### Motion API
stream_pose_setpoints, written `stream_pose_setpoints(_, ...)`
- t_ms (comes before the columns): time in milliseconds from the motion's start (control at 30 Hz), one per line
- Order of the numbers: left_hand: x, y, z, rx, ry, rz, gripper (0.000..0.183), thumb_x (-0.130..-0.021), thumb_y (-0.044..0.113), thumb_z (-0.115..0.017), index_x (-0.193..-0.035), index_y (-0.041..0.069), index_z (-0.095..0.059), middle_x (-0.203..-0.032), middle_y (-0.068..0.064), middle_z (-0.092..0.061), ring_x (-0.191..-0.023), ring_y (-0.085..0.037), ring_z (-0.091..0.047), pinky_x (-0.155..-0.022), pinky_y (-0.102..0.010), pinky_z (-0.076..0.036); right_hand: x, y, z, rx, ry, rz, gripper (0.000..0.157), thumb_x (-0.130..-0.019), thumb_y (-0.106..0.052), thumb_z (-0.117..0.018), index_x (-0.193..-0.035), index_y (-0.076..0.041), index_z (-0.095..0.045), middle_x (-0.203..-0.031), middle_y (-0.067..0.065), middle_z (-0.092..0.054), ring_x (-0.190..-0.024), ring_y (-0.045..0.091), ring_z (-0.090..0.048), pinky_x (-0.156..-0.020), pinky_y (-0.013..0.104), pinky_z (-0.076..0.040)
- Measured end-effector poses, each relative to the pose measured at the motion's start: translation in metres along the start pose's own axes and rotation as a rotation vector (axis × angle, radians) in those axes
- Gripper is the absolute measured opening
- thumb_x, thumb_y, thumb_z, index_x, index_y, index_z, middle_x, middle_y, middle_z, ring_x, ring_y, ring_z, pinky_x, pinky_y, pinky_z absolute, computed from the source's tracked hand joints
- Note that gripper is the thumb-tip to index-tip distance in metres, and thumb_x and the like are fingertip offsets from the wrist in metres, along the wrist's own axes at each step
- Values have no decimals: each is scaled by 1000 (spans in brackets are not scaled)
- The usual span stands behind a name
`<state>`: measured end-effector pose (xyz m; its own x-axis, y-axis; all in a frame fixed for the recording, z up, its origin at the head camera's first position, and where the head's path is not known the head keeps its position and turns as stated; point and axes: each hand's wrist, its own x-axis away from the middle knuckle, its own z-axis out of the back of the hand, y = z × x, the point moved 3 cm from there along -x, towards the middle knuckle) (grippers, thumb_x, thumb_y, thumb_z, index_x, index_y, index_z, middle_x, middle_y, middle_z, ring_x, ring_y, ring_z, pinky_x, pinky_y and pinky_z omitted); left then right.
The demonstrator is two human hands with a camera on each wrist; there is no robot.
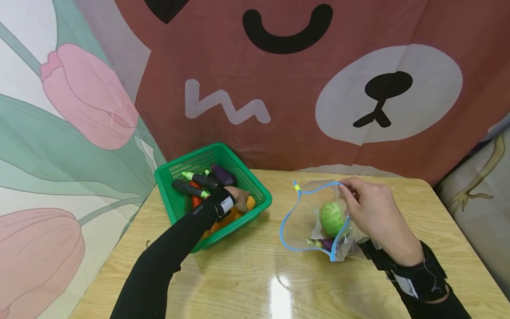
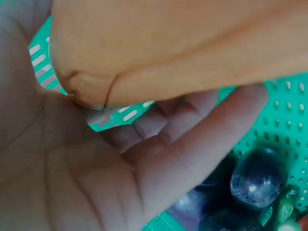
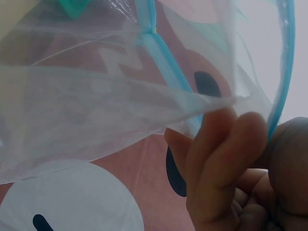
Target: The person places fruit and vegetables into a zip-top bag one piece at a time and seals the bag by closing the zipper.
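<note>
My left hand (image 1: 241,200) reaches down into the green basket (image 1: 260,195). Its fingers curl round a smooth orange vegetable (image 2: 168,53), whose kind I cannot tell and which fills the top of the left wrist view. Thumb and fingers of my right hand (image 1: 374,215) pinch the rim of a clear zip bag (image 1: 295,228) with a blue edge and a yellow slider. The bag's mouth gapes toward me. Inside it lie a round green cabbage (image 1: 332,219) and a purple eggplant (image 1: 327,244). In the right wrist view, the clear film stretches away from the pinching fingers (image 3: 231,159).
Dark zucchini-like vegetables (image 1: 189,188), a dark purple eggplant (image 1: 224,175) and something red (image 1: 196,200) share the basket. Basket and bag stand apart on a light wooden table (image 1: 247,274). Behind it hangs a printed cloth (image 1: 287,115) with a brown bear.
</note>
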<state>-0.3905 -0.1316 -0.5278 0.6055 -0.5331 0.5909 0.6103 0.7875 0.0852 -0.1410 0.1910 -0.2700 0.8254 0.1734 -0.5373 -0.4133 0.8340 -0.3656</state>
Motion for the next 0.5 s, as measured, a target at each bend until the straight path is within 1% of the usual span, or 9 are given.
stream_pose_setpoints(33, 8, 8, 5, 65, -6, 4, 43, -92, 39, -43, -132, 25, -34, -125, 5, -40, -116, -6, -32, -100, -32, -25, 0, 0, 0, 1, 0, 1, 12, -89, -10, -59, -92, -1, -65, -72, 5, -66, -45, 3, -46, -41, 24, -33)
stream_pose_setpoints(67, 18, 22, 13, 98, -75, 32, 48, -90, 42, -46, -135, 27, -34, -129, 5, -39, -119, -9, -32, -100, -36, -26, 0, 0, 0, 2, 0, 2, 12, -89, -10, -59, -92, -1, -65, -72, 5, -67, -45, 3, -46, -41, 24, -33)
stream_pose_setpoints(100, 45, 42, 25, 126, -48, 204, 54, -84, 46, -55, -132, 29, -37, -129, 5, -40, -117, -11, -34, -98, -37, -29, 0, 0, 0, 3, -1, 2, 12, -89, -10, -59, -93, 0, -65, -72, 5, -67, -45, 3, -46, -41, 24, -33)
stream_pose_setpoints(133, 56, 58, 35, 196, -31, 248, 55, -80, 41, -65, -127, 21, -45, -124, 3, -45, -109, -18, -42, -90, -42, -36, 0, 0, 0, 3, -4, 0, 12, -89, -10, -59, -93, 0, -65, -72, 6, -66, -45, 4, -46, -41, 24, -33)
stream_pose_setpoints(200, 81, 81, 50, 225, -8, 218, 60, -79, 36, -64, -128, 9, -43, -119, -6, -50, -102, -23, -47, -81, -37, -40, 0, 0, -1, 3, -8, -5, 13, -89, -10, -59, -93, 1, -65, -72, 6, -66, -45, 4, -45, -40, 24, -33)
stream_pose_setpoints(233, 93, 90, 56, 249, 3, 211, 63, -80, 34, -64, -131, 6, -40, -122, -7, -49, -105, -23, -47, -82, -35, -41, 0, 0, -1, 4, -11, -7, 13, -89, -10, -59, -93, 1, -65, -72, 6, -66, -45, 4, -45, -40, 24, -33)
stream_pose_setpoints(300, 108, 98, 64, 277, 37, 185, 75, -81, 34, -64, -140, 6, -29, -133, -9, -44, -115, -23, -44, -88, -34, -40, 1, 0, -1, 5, -14, -10, 13, -89, -10, -59, -93, 1, -65, -72, 6, -66, -45, 4, -45, -40, 24, -33)
stream_pose_setpoints(400, 120, 101, 70, 283, 76, 161, 83, -83, 36, -62, -146, 6, -16, -145, -11, -28, -129, -25, -31, -99, -37, -33, 1, -1, -2, 13, -11, -4, 12, -88, -9, -59, -93, 1, -65, -71, 5, -65, -45, 5, -44, -41, 24, -33)
stream_pose_setpoints(500, 124, 97, 72, 303, 126, 152, 84, -85, 35, -61, -146, 6, -11, -147, -13, -25, -131, -27, -29, -102, -39, -29, 1, -1, -2, 18, -6, 5, 12, -88, -9, -60, -92, 1, -65, -70, 5, -65, -46, 5, -44, -41, 24, -32)
